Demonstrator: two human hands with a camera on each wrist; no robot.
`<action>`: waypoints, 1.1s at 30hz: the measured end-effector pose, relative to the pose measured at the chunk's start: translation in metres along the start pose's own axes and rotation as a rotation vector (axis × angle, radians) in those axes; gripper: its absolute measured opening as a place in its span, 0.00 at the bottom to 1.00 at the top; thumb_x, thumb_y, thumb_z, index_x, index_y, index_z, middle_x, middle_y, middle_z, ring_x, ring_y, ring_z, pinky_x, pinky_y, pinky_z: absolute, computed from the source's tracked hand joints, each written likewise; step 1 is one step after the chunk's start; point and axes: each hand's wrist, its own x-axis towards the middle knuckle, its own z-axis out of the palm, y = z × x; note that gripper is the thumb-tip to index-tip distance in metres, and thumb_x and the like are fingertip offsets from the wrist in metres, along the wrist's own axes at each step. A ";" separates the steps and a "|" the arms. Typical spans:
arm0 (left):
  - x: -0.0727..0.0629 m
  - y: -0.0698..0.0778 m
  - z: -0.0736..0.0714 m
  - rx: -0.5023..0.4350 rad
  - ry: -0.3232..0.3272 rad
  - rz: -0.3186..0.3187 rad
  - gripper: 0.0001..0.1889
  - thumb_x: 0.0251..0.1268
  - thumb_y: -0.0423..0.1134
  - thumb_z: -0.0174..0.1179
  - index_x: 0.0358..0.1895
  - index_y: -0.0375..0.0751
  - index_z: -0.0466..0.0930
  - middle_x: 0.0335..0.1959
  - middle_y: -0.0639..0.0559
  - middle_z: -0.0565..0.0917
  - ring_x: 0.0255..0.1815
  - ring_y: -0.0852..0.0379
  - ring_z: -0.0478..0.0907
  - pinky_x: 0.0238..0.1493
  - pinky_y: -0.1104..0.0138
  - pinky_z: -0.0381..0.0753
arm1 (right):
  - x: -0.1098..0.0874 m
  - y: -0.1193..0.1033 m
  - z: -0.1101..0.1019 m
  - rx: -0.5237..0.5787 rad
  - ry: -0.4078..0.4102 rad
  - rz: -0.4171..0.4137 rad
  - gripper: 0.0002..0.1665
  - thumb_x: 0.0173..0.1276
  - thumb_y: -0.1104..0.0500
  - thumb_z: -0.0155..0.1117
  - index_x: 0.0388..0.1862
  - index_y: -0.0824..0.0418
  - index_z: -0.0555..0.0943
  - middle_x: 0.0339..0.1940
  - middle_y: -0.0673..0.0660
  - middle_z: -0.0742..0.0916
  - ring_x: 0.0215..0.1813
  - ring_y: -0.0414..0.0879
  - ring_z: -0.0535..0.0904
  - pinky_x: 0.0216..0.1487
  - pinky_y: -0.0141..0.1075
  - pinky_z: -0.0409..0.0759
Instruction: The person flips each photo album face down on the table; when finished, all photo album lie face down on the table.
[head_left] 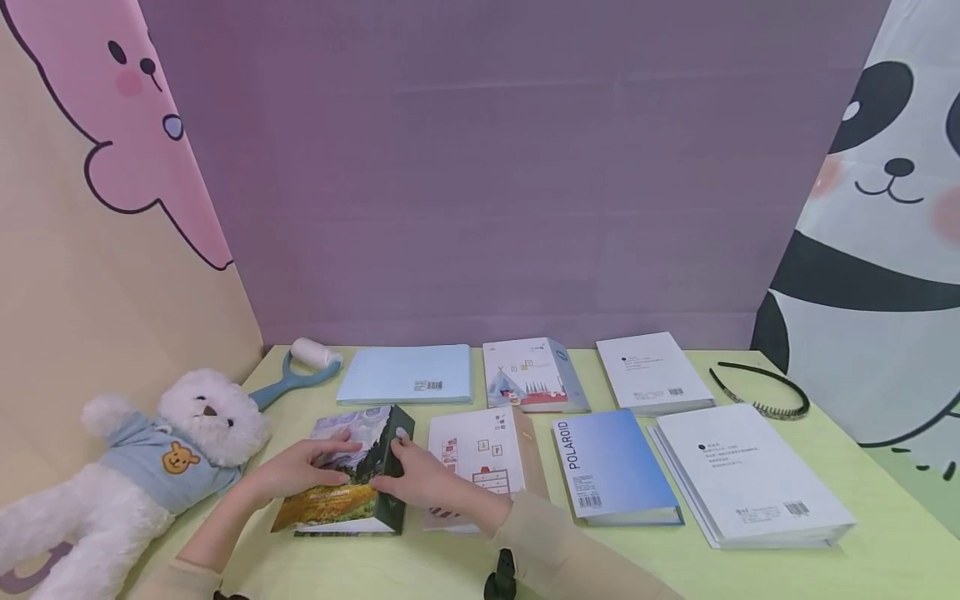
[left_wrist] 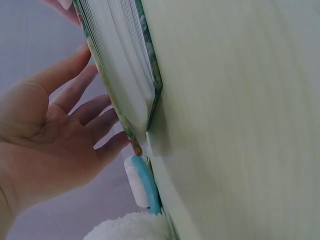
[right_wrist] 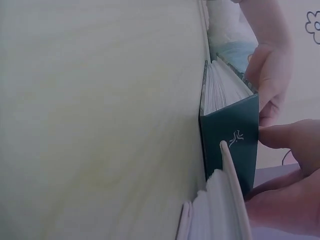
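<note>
A thick photo album (head_left: 318, 507) with a painted landscape cover and dark green spine lies on the table at the left front. On its cover rest the extended fingers of my left hand (head_left: 296, 468). My right hand (head_left: 426, 473) touches the cover's edge along the spine, thumb nearer me and fingers farther up. From the left wrist, the white page block (left_wrist: 117, 55) shows between the covers, with the left fingers (left_wrist: 102, 122) lying against the upper cover. The right wrist view shows the green spine (right_wrist: 227, 122) and the right thumb (right_wrist: 275, 136) at its upper edge.
Right beside the album lies a white book (head_left: 487, 454) with furniture drawings, partly under my right forearm. Farther right are a blue Polaroid album (head_left: 611, 467) and a thick white book (head_left: 750, 475). Several books line the back. A teddy bear (head_left: 168, 458), lint roller (head_left: 315, 354) and headband (head_left: 798, 392) flank them.
</note>
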 end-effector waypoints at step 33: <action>0.004 0.008 0.000 0.005 -0.058 -0.029 0.33 0.64 0.45 0.59 0.69 0.34 0.62 0.74 0.32 0.44 0.72 0.29 0.39 0.65 0.38 0.55 | 0.001 0.007 -0.005 0.013 -0.039 0.009 0.44 0.69 0.42 0.55 0.74 0.64 0.54 0.74 0.66 0.58 0.72 0.59 0.59 0.66 0.51 0.67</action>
